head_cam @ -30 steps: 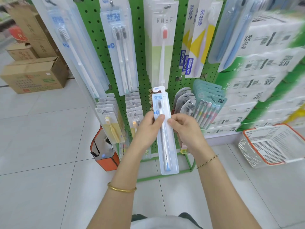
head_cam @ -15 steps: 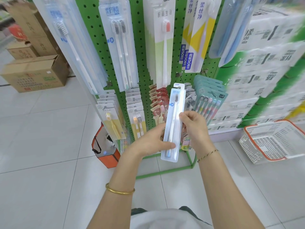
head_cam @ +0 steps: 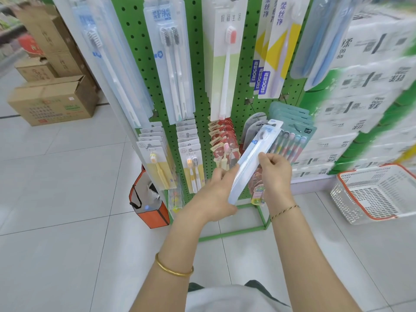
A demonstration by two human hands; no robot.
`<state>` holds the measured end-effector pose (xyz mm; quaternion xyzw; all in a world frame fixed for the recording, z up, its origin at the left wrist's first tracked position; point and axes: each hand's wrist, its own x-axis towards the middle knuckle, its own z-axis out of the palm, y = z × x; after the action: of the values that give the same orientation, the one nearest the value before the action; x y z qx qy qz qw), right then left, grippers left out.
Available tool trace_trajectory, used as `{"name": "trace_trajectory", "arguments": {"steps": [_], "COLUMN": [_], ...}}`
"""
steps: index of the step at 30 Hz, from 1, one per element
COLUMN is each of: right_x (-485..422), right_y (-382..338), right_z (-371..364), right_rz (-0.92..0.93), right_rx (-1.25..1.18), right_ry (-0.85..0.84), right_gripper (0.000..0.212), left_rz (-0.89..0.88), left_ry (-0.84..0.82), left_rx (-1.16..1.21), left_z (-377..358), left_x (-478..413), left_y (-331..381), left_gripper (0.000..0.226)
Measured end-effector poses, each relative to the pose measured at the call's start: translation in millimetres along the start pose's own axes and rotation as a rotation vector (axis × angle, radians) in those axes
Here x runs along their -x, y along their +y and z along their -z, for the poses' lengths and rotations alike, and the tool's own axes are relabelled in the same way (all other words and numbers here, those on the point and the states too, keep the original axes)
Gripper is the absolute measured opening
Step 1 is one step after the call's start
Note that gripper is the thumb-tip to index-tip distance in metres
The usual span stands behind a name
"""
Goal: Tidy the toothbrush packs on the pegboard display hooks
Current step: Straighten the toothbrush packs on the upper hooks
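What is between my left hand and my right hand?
In the head view, the blue toothbrush pack lies tilted between the left hand and right hand, both holding it.

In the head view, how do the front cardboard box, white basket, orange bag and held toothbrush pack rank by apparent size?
1. White basket and front cardboard box: about alike, basket cut off by the frame.
2. Orange bag.
3. Held toothbrush pack, slimmest though nearest the camera.
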<state>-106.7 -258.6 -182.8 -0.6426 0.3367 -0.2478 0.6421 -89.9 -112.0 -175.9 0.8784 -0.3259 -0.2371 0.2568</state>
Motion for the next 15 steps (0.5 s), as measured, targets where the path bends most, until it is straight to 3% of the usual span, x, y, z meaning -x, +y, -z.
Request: {"name": "trace_trajectory", "arguments": {"steps": [3, 7, 10, 15], "right_x": [2.5, 1.9, -2.0, -3.2], "right_y": [-0.4, 1.7, 1.2, -3.8], "right_z": [0.6, -1.4, -0.4, 5.4], "right_rz": [0.013, -0.043, -0.07, -0.058], "right_rx": [-0.018, -0.071, -0.122, -0.163], "right_ry": [-0.05, -0.128, -0.085, -0.108], "right_gripper": [0.031, 0.022, 0.019, 0.014], "left_rz": [0.019, 0.047, 0.037, 0.069], "left_ry": [-0.014, -0.048, -0.072, -0.083], "left_rx": [0.008, 0.227, 0.351, 0.618], "left_z": [1.6, 3.9, 4.3, 1.4], "left_x": [-1.3, -4.1, -2.5, -1.1], "left_y": [-1.8, -3.8, -5.3, -9.0], "left_gripper": [0.095, 0.077, 0.07, 0.032]}}
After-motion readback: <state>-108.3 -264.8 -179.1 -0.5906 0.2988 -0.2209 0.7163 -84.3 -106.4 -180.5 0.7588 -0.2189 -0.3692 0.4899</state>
